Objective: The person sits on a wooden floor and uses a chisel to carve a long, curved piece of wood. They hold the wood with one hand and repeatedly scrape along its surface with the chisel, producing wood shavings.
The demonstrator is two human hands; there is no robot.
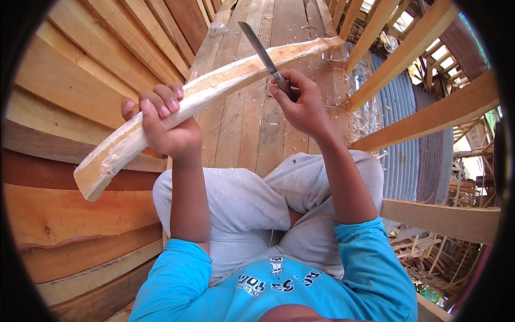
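A long, pale, slightly curved piece of wood slants across the view, from the lower left up to the far right. Its upper face is rough and yellowish, its side whiter. My left hand is wrapped round it closer to its thick near end. In my right hand is a knife, gripped by its dark handle. The blade points up and to the left, crossing in front of the wood in this view; whether it touches the wood I cannot tell.
Wood shavings lie scattered over the plank floor. On the left rises a wall of boards. Slanted wooden rails stand along the right, with corrugated metal sheets beyond them. A small clear container sits at the far left of the floor.
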